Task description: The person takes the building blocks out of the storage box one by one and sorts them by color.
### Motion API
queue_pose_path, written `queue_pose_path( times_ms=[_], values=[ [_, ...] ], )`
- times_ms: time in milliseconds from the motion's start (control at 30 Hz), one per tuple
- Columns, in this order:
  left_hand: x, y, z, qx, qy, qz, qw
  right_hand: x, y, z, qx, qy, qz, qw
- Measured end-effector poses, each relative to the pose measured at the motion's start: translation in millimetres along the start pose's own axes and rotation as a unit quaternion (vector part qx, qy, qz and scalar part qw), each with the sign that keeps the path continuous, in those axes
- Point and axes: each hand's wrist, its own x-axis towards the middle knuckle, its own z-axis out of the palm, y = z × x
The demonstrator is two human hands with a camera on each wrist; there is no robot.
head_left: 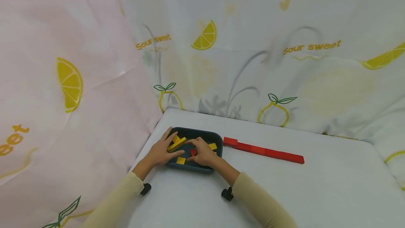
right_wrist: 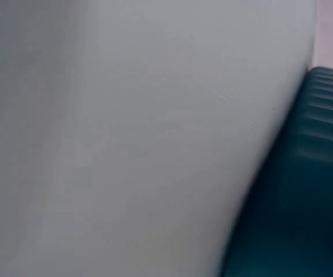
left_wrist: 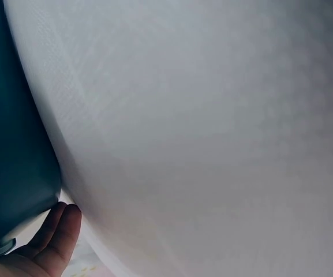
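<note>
A dark blue-green tray (head_left: 196, 169) with rounded corners holds several yellow blocks (head_left: 181, 160) and a red block (head_left: 192, 152). At its left side is my left hand (head_left: 159, 151), fingers spread along the rim and thumb reaching over the inside. A long yellow block (head_left: 177, 145) lies slanted between that thumb and the forefinger. Two straight fingers (left_wrist: 65, 236) show by the tray's corner in the left wrist view. My right hand (head_left: 203, 153) is down in the tray, fingers and thumb bent around the red block; I cannot tell whether they pinch it.
Right of the tray, red blocks (head_left: 265, 151) form a long slanting row on the white table (head_left: 319, 189). A lemon-printed cloth (head_left: 240, 62) hangs behind the table and on its left. The right wrist view shows mostly tabletop and the tray's ribbed outer wall (right_wrist: 305, 190).
</note>
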Motion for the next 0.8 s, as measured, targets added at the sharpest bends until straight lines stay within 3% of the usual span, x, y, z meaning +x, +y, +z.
queue_pose_path(
  times_ms=[167, 367, 600, 800],
  values=[
    [-0.6, 5.7, 4.9, -0.014, -0.001, 0.01, 0.9999, 0, 8, 4.4, -0.013, -0.017, 0.055, 0.998],
    [-1.8, 4.4, -1.3, -0.005, 0.011, 0.008, 0.9999, 10, 6, 7.6, -0.007, -0.024, 0.058, 0.998],
    [1.7, 5.3, -1.8, -0.01, -0.007, 0.008, 0.9999, 9, 2, 5.7, -0.032, -0.004, 0.072, 0.997],
    [0.7, 3.8, -2.8, -0.01, -0.009, -0.002, 0.9999, 8, -3, 5.7, -0.064, -0.022, 0.049, 0.997]
  ],
)
